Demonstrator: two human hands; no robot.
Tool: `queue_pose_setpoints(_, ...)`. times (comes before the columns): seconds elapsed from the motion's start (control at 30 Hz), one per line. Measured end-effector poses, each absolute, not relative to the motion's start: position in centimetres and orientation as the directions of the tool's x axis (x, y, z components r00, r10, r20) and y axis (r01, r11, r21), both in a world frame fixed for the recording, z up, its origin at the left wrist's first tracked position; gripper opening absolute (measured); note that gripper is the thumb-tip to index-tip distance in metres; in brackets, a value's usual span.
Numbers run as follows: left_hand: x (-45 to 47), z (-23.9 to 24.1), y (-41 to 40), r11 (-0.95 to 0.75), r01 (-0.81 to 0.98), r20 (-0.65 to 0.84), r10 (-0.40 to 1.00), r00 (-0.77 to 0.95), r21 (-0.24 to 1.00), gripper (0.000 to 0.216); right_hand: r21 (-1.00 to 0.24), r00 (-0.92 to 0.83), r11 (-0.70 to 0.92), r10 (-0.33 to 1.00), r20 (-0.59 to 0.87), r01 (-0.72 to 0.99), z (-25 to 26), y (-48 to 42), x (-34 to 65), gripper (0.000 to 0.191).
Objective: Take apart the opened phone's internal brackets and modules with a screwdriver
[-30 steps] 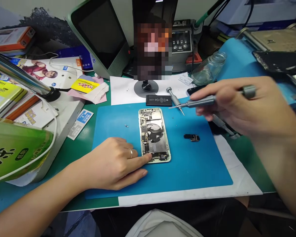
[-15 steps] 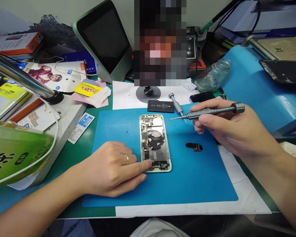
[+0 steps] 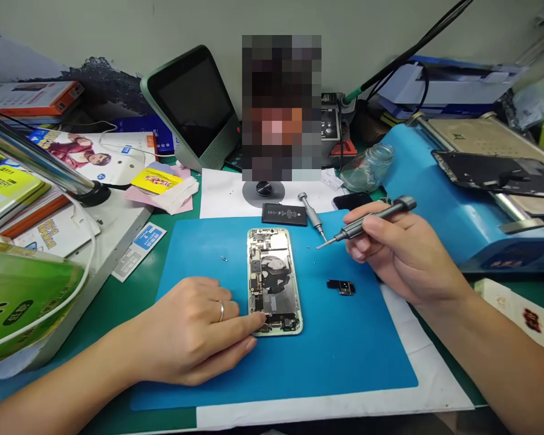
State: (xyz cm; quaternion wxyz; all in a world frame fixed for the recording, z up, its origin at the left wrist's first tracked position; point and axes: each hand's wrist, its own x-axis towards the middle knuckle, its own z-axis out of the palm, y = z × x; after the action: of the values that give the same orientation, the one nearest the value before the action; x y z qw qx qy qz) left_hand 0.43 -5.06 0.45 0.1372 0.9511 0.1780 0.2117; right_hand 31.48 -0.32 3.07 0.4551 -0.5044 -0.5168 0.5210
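An opened phone (image 3: 274, 281) lies on the blue mat with its inner parts exposed. My left hand (image 3: 204, 332) rests beside its lower end. Its index fingertip touches the parts there, the thumb is stretched out and the other fingers are bent. My right hand (image 3: 394, 254) is closed around a grey screwdriver (image 3: 354, 229), its tip down to the left, close to a tiny screw (image 3: 307, 247). A second screwdriver (image 3: 312, 214) lies by a black battery (image 3: 284, 214) above the phone. A small black part (image 3: 341, 287) is to the phone's right.
The blue mat (image 3: 335, 362) lies over white paper. Behind it stand a tilted screen device (image 3: 194, 103) and a glass jar (image 3: 369, 168). A blue machine (image 3: 417, 181) with a phone screen (image 3: 494, 172) on top is at right. A green bag (image 3: 27, 296) is at left.
The whole view has shifted up and slightly right. My right hand has tilted the screwdriver steeper, and its tip has moved from the left of the tiny screw to its right. My left hand keeps its place.
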Motion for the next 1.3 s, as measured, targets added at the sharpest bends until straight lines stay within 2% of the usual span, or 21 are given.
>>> queue_pose_setpoints(0.03, 0.4, 0.5, -5.0, -0.897, 0.287, 0.362, 0.404, 0.84, 0.336, 0.023, -0.978, -0.046, 0.074, 0.997, 0.066, 0.197, 3.0, -0.6, 31.4, 0.018)
queue_pose_setpoints(0.1, 0.4, 0.6, -4.9, -0.89, 0.306, 0.378, 0.426, 0.822, 0.337, 0.02, -0.827, -0.087, 0.332, 0.94, 0.33, 0.454, 2.9, -1.3, 31.4, 0.011)
queue_pose_setpoints(0.13, 0.4, 0.7, -4.9, -0.886, 0.316, 0.383, 0.437, 0.814, 0.339, 0.019, -0.737, -0.139, 0.426, 0.897, 0.42, 0.524, 2.9, -1.5, 31.4, 0.009)
queue_pose_setpoints(0.2, 0.4, 0.8, -4.8, -0.88, 0.326, 0.387, 0.45, 0.805, 0.345, 0.017, -0.628, -0.229, 0.528, 0.838, 0.496, 0.571, 3.0, -1.8, 31.5, 0.009)
queue_pose_setpoints(0.33, 0.4, 0.7, -4.9, -0.879, 0.321, 0.39, 0.449, 0.804, 0.351, 0.016, -0.583, -0.324, 0.555, 0.828, 0.458, 0.593, 2.9, -1.5, 31.6, 0.011)
queue_pose_setpoints(0.5, 0.5, 0.7, -4.9, -0.876, 0.332, 0.402, 0.461, 0.791, 0.351, 0.016, -0.599, -0.418, 0.552, 0.833, 0.362, 0.58, 2.1, -1.1, 31.5, 0.007)
queue_pose_setpoints(0.67, 0.4, 0.8, -4.9, -0.878, 0.341, 0.417, 0.464, 0.781, 0.337, 0.016, -0.612, -0.407, 0.545, 0.838, 0.364, 0.573, 2.2, -1.1, 31.5, 0.005)
queue_pose_setpoints(0.77, 0.5, 0.8, -4.9, -0.863, 0.352, 0.454, 0.494, 0.742, 0.363, 0.017, -0.661, -0.335, 0.496, 0.868, 0.367, 0.563, 2.6, -1.3, 31.4, 0.009)
queue_pose_setpoints(0.87, 0.9, 0.9, -4.7, -0.782, 0.434, 0.443, 0.616, 0.652, 0.448, 0.018, -0.825, -0.223, 0.321, 0.944, 0.242, 0.465, 2.8, -1.5, 31.2, 0.02)
queue_pose_setpoints(0.97, 1.7, 1.3, -4.4, -0.618, 0.588, 0.309, 0.78, 0.544, 0.522, 0.026, -0.967, -0.246, 0.15, 0.964, 0.097, 0.207, 2.5, -1.8, 30.9, 0.031)
queue_pose_setpoints(1.07, 2.4, 1.9, -4.1, -0.559, 0.641, 0.254, 0.823, 0.509, 0.526, 0.03, -0.996, -0.307, 0.088, 0.948, 0.085, -0.002, 1.8, -2.1, 30.5, 0.03)
queue_pose_setpoints(1.17, 3.1, 2.7, -3.9, -0.565, 0.621, 0.259, 0.816, 0.517, 0.543, 0.026, -0.989, -0.294, 0.056, 0.951, 0.094, -0.134, 1.5, -2.2, 30.1, 0.026)
queue_pose_setpoints(1.3, 4.2, 3.2, -3.3, -0.529, 0.527, 0.278, 0.831, 0.483, 0.665, 0.019, -0.97, -0.226, 0.025, 0.971, 0.082, -0.242, 2.1, -2.0, 29.7, 0.028)
